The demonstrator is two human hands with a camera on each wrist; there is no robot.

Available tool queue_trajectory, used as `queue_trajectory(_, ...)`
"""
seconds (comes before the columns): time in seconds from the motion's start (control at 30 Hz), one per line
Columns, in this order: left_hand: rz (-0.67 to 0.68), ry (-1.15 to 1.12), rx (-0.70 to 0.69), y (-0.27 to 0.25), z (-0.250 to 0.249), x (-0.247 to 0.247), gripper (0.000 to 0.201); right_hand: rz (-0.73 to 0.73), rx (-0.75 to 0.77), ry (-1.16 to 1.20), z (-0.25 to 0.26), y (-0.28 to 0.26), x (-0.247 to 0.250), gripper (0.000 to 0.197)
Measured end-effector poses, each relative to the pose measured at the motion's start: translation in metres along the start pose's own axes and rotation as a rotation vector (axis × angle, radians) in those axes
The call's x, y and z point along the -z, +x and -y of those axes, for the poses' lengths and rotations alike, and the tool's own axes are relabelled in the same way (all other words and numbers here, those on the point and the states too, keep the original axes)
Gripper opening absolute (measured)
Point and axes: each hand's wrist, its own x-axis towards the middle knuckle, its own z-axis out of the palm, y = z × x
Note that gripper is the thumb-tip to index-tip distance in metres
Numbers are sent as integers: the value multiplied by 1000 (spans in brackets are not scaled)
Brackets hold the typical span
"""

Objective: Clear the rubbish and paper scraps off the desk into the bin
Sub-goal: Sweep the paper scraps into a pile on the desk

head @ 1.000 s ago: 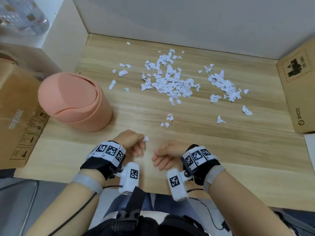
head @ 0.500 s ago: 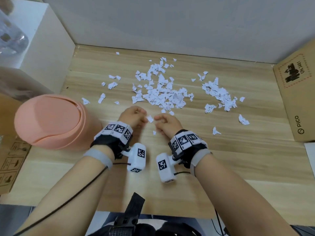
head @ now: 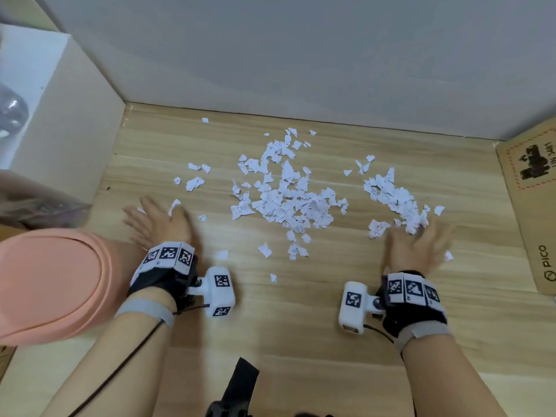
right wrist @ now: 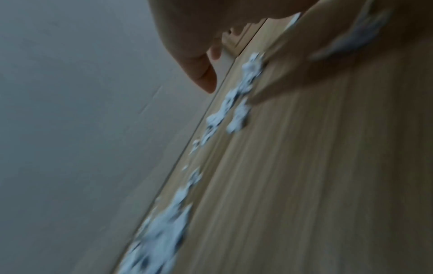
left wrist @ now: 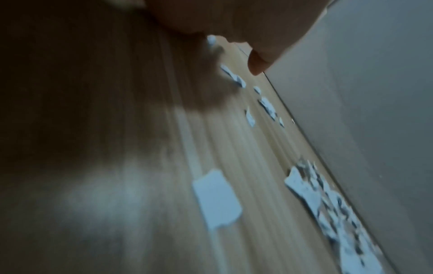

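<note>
White torn paper scraps lie on the wooden desk (head: 301,326): a big middle heap (head: 285,191), a smaller right heap (head: 394,197) and a few loose bits at the left (head: 194,183). A pink bin (head: 51,284) with a domed swing lid stands at the desk's left front. My left hand (head: 156,219) lies flat with fingers spread beside the bin, touching a scrap (head: 174,203). My right hand (head: 418,245) is spread flat at the near edge of the right heap. Both wrist views are blurred and show a thumb over the desk and scraps (left wrist: 218,200) (right wrist: 236,111).
A brown cardboard box (head: 532,206) stands along the right edge. A white box or shelf wall (head: 63,124) borders the left rear, and a grey wall (head: 301,55) closes the back. Bare desk lies between my wrists and the front edge.
My hands were together pinching a scrap at the desk's middle; they have since spread far apart, left toward the bin side, right to the right heap, and opened flat.
</note>
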Motion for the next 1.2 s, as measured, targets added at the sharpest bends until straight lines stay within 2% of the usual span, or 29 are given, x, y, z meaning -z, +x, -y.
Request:
queue_trajectory(0.1,59,106,-130,-9,-6,-15,70,51,-189,-85,-18,25,13,73)
queue_trajectory(0.17,126,171,-201,-19,-14,-27,74,132,-184,-146,-17,31,12,72)
queue_trajectory(0.27,355,236,-365,-41,-27,-48,73,281,42,-223,2,17,-13,70)
queue_trajectory(0.37,687,235,-587,-74,-40,-65,64,561,276,-276,23,-23,-39,67)
queue_trajectory(0.4,787,209,-610,-80,-44,-69,62,638,346,-235,28,-34,-45,66)
queue_trajectory(0.47,931,111,-571,-86,-51,-69,59,740,411,-46,34,-49,-45,63)
queue_trajectory(0.53,919,-5,-486,-79,-50,-62,69,711,391,143,34,-52,-34,61)
queue_trajectory(0.6,824,-139,-401,-72,-43,-46,76,536,354,141,21,-42,-17,63)
queue_trajectory(0.67,669,-175,-378,-67,-28,-28,68,343,218,69,0,-30,5,71)
queue_trajectory(0.73,560,-105,-327,-67,-5,-13,60,266,50,7,-22,-24,22,75)
queue_trajectory(0.83,618,36,-395,-82,27,-7,56,399,-50,-113,-37,-40,25,71)
queue_trajectory(0.93,741,229,-526,-110,39,-26,64,607,110,-207,-27,-71,4,68)
queue_trajectory(1.0,808,328,-600,-131,30,-45,70,752,244,-199,-10,-89,-15,64)
queue_trajectory(1.1,860,247,-580,-144,-3,-64,57,950,302,-51,20,-99,-30,53)
queue_trajectory(1.13,888,164,-542,-142,-14,-66,55,999,280,43,28,-97,-29,51)
queue_trajectory(1.2,1048,-57,-400,-134,-33,-63,54,1037,179,254,38,-86,-23,47)
